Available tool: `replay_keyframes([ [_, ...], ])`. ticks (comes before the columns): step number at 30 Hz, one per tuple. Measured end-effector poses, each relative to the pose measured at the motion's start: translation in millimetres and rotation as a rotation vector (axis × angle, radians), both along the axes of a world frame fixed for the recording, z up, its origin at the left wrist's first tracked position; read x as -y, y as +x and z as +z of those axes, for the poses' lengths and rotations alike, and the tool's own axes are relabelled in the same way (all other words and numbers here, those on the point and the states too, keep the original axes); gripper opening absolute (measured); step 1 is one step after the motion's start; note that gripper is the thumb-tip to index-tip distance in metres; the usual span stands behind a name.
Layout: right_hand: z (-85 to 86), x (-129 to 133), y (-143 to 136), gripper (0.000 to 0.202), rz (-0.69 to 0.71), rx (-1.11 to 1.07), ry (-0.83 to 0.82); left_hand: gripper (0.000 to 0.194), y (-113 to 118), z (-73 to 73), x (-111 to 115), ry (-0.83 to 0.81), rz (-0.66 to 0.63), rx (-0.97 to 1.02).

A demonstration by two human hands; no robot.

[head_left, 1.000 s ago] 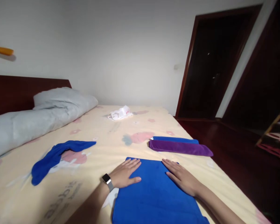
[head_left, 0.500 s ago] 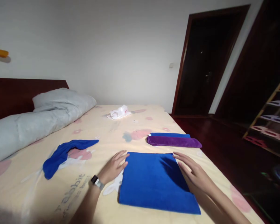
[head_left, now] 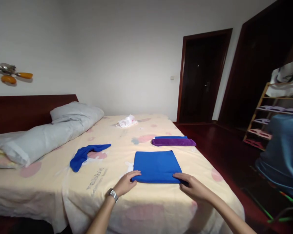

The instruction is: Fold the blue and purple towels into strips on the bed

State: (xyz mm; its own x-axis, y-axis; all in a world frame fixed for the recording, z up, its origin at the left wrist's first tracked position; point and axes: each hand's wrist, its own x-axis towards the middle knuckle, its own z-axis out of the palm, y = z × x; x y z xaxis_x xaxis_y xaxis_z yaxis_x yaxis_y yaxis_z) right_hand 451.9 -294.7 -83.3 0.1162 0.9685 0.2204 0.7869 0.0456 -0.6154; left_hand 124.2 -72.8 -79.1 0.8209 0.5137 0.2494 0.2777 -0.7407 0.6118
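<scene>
A flat blue towel (head_left: 156, 164) lies near the front edge of the bed, its near edge turned up slightly. My left hand (head_left: 128, 182) grips its near left corner, thumb below and fingers on top; a watch sits on that wrist. At the near right corner my right hand (head_left: 189, 185) pinches the same towel. Beyond it lie a folded purple towel (head_left: 174, 142) and a folded blue towel (head_left: 171, 137), side by side. A crumpled blue cloth (head_left: 84, 155) rests to the left of my left hand.
The bed (head_left: 122, 152) has a cream patterned sheet. A white plastic bag (head_left: 127, 121) lies toward the wall, and a grey quilt (head_left: 53, 136) is bunched at the left. A shoe rack (head_left: 255, 112) and a blue covered object (head_left: 282, 152) stand on the right.
Both hands have moved from the towel's far corners to its near corners and taken hold there. The view has shifted, showing more of the bed's front edge.
</scene>
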Motion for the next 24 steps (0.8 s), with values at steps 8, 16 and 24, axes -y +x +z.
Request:
replay_keyframes([
  [8, 3.9, -4.7, 0.0, 0.046, -0.054, -0.244, 0.035, 0.037, -1.6, -1.8, -0.7, -0.007, 0.038, 0.031],
  [16, -18.2, -2.9, -0.3, 0.047, -0.084, -0.423, 0.081, 0.034, -9.1, -4.4, 3.0, 0.203, 0.051, -0.040],
  [24, -13.0, -0.4, 10.9, 0.040, -0.088, -0.365, 0.088, 0.039, -13.1, -4.4, -1.9, -0.025, 0.115, 0.093],
])
